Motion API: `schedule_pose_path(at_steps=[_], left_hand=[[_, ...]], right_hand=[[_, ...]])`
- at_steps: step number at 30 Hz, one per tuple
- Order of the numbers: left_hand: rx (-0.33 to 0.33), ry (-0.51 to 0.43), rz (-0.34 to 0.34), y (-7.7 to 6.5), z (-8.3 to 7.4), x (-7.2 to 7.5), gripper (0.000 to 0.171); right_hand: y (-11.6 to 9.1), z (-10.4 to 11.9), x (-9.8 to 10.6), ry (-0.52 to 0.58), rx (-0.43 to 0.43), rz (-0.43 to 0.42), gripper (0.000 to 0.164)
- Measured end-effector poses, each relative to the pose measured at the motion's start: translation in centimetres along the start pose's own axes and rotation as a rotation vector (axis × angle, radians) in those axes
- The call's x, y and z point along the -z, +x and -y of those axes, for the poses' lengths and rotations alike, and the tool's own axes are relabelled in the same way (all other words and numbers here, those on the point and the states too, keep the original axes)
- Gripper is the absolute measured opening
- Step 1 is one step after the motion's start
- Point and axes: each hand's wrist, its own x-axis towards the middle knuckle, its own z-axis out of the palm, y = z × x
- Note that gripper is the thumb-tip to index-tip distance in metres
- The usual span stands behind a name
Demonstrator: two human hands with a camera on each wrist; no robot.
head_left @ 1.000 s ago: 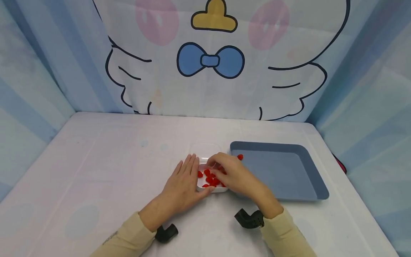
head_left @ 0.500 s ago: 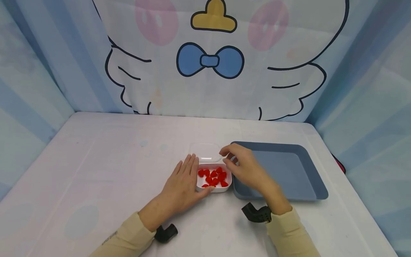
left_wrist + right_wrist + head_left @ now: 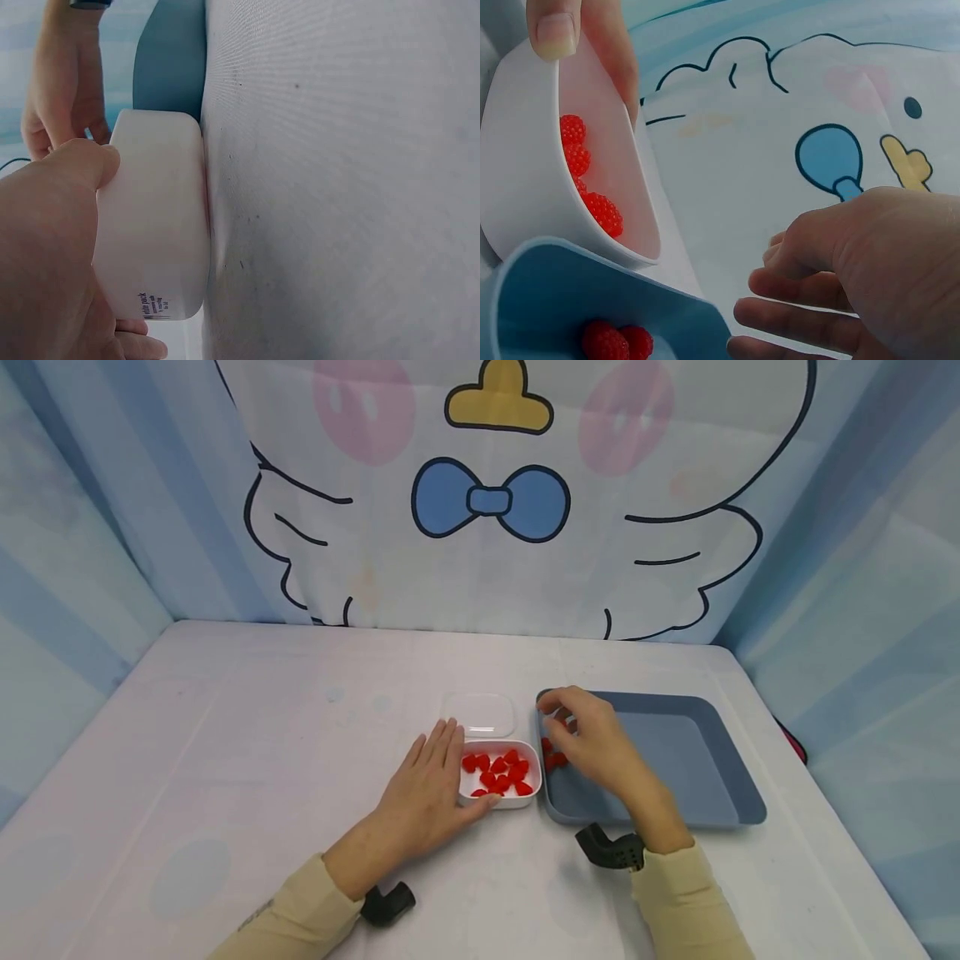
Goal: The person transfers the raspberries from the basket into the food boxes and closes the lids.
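My left hand [image 3: 423, 797] rests against the left side of a small white plastic box [image 3: 154, 202], fingers straight, its thumb [image 3: 555, 34] over the near rim. Several red raspberries [image 3: 498, 767] lie inside the box. Just to its right stands a shallow blue-grey tray [image 3: 675, 768], with a few raspberries [image 3: 605, 343] at its left end. Above that end is my right hand [image 3: 600, 739], its fingers loosely bent. Nothing shows between those fingers [image 3: 799, 307] in the right wrist view.
A clear plastic lid [image 3: 480, 713] lies behind the white box. The table [image 3: 247, 718] has a pale cloth cover. A printed cartoon curtain [image 3: 487, 581] hangs along its back edge, with blue curtains at both sides.
My right hand has moved from the box rightward over the tray's left end. More raspberries now show in the tray there. My left hand has stayed in place.
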Motion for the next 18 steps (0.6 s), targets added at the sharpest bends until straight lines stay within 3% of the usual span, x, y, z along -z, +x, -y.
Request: schedule_pose_path(at_steps=[10,18], left_hand=[[0.006,-0.015,0.001,0.0,0.0,0.0,0.101],[0.006,-0.011,-0.006,0.1,-0.1,0.1,0.100]], right_hand=[[-0.1,-0.6,0.1,-0.066,-0.080,-0.019,0.022],[0.0,-1.4,-0.3,-0.141,-0.169,0.043,0.025]])
